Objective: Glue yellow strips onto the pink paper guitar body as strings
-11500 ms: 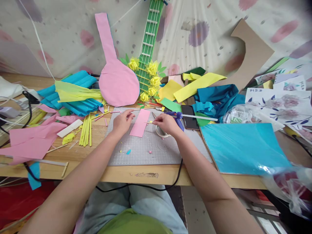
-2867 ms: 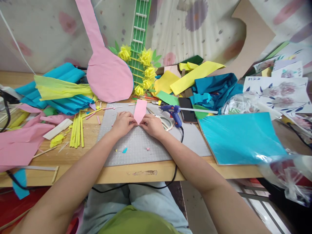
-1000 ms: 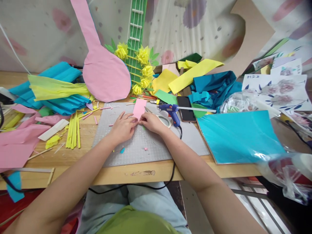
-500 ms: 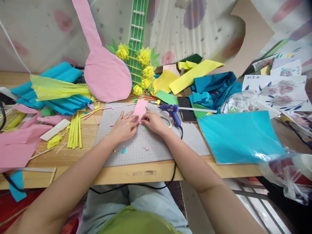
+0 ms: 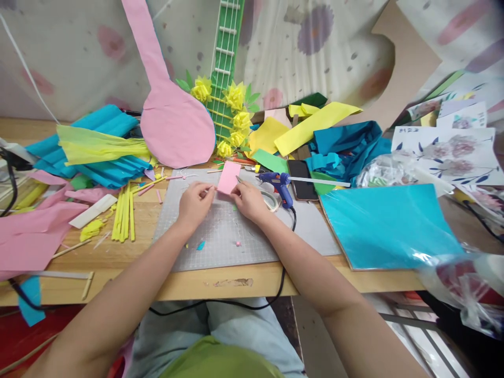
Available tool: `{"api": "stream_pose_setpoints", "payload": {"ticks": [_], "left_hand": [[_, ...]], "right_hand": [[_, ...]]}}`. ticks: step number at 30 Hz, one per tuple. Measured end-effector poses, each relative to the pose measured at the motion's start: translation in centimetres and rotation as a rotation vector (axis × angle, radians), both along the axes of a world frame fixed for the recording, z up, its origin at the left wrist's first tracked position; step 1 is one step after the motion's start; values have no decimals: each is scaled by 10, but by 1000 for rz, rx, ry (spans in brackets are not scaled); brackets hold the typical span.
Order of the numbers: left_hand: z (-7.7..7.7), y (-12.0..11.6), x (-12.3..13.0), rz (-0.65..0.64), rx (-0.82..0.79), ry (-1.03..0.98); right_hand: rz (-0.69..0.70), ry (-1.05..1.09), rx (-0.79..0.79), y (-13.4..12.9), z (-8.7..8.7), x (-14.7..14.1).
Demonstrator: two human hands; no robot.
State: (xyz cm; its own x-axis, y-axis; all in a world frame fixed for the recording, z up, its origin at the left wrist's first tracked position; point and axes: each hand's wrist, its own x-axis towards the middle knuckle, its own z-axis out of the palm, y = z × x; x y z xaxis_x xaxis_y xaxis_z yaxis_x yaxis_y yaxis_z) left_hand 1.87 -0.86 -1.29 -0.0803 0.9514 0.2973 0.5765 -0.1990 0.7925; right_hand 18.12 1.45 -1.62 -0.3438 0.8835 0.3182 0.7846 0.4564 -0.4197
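Note:
A small rectangle of pink paper (image 5: 229,177) lies on the grey cutting mat (image 5: 220,239). My right hand (image 5: 250,202) pinches its lower right corner, and a thin dark tip pokes out by those fingers; what it belongs to is hidden. To the left of the paper, my left hand (image 5: 196,206) is closed in a pinch near its lower left corner. Whatever sits between the left fingertips is too small to make out. Just right of my right hand are a roll of tape (image 5: 271,200) and a blue glue gun (image 5: 280,186) with a long glue stick in it.
A pink paper lute shape (image 5: 177,126) and a green stringed neck (image 5: 222,68) with yellow paper flowers stand behind. Yellow paper strips (image 5: 124,215) lie left. A phone (image 5: 303,178) and blue sheet (image 5: 389,226) lie right. The glue gun's cord (image 5: 281,283) hangs over the table edge.
My left hand has lifted off the pink paper, moved slightly left and gone from spread fingers to a pinch. My right hand stays at the paper's lower right corner.

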Motion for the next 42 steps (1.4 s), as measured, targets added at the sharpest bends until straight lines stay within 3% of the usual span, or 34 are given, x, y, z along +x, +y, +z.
{"api": "stream_pose_setpoints", "payload": {"ticks": [3,5,11,16,19,23,25,27,31,36,42], "left_hand": [[-3,2,9,-62,-278,-455],[-4,2,14,-84,-359,-675],[0,2,18,-73,-421,-913],[1,3,17,-16,-389,-966],[4,6,15,20,-344,-977],[9,8,8,35,-297,-995],[9,9,5,7,-302,-998],[8,8,4,-21,-313,-979],[4,8,6,-22,-297,-900],[-1,12,8,34,-250,-862],[-2,15,6,43,-201,-852]], "right_hand": [[-72,56,50,-1,3,-2],[-84,58,68,-3,5,-5],[-50,29,90,-12,5,-19],[-12,11,114,-16,6,-24],[-5,140,84,-16,7,-22],[-105,501,-219,-13,2,-18],[-93,752,-417,-8,-2,-18],[-52,1004,-500,-4,-4,-20],[-59,1252,-358,-1,-1,-21],[21,1247,-246,-7,5,-22],[51,1284,-244,-7,3,-22]]}}
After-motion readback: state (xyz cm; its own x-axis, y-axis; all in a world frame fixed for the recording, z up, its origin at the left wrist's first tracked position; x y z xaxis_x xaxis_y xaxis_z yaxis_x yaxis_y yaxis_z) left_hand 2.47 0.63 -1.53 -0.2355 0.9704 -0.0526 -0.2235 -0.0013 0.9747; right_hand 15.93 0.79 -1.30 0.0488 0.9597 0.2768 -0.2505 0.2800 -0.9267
